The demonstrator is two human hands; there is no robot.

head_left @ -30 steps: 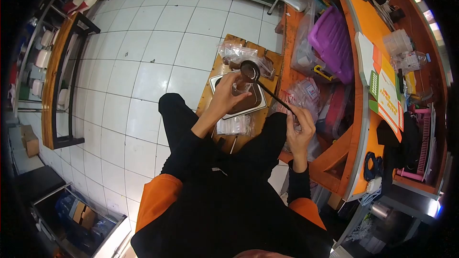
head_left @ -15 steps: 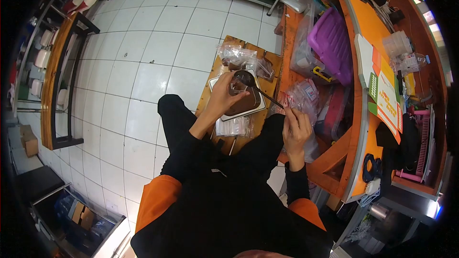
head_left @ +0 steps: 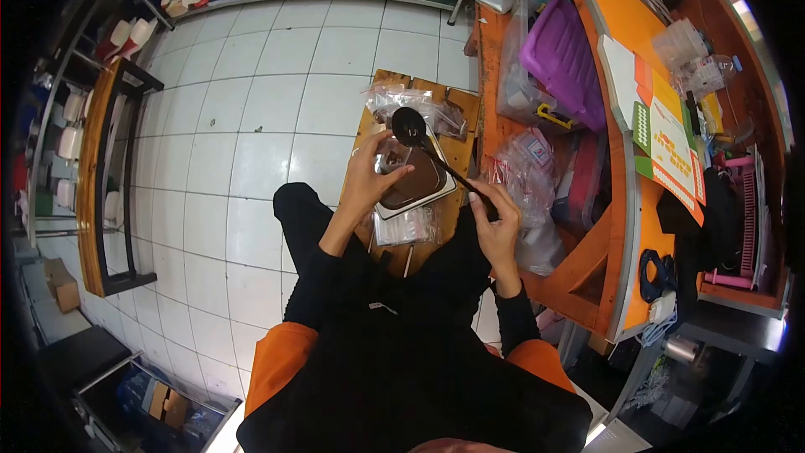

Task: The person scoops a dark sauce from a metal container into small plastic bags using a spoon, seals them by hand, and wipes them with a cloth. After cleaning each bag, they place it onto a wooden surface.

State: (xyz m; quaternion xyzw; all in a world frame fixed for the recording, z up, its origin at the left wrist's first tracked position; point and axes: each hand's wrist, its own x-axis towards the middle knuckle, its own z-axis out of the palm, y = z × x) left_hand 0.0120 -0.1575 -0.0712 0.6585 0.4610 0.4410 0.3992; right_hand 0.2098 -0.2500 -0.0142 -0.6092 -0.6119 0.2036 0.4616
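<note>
My right hand [head_left: 496, 220] is closed around the handle of a black ladle [head_left: 409, 127]. The ladle's bowl is raised over the far side of a white-rimmed tub [head_left: 446, 195] of smooth brown paste [head_left: 423, 178]. Above the tub's left part, my left hand [head_left: 369, 178] has thumb and fingers curved around a small clear plastic bag [head_left: 392, 156]. The bag's contents are hard to make out. Packs of clear bags [head_left: 407, 226] lie at the tub's near side, and more filled plastic packets [head_left: 411, 101] lie beyond it.
The tub stands on a low wooden table [head_left: 466, 109] between my knees. At right are a purple lid [head_left: 566, 59], crumpled plastic bags [head_left: 532, 168] and an orange desk [head_left: 625, 0]. A wooden bench frame [head_left: 94, 176] stands left on the tiled floor.
The ladle has risen and its bowl has moved away from the bag in my left hand, its dark inside now showing more. The whole view has shifted slightly.
</note>
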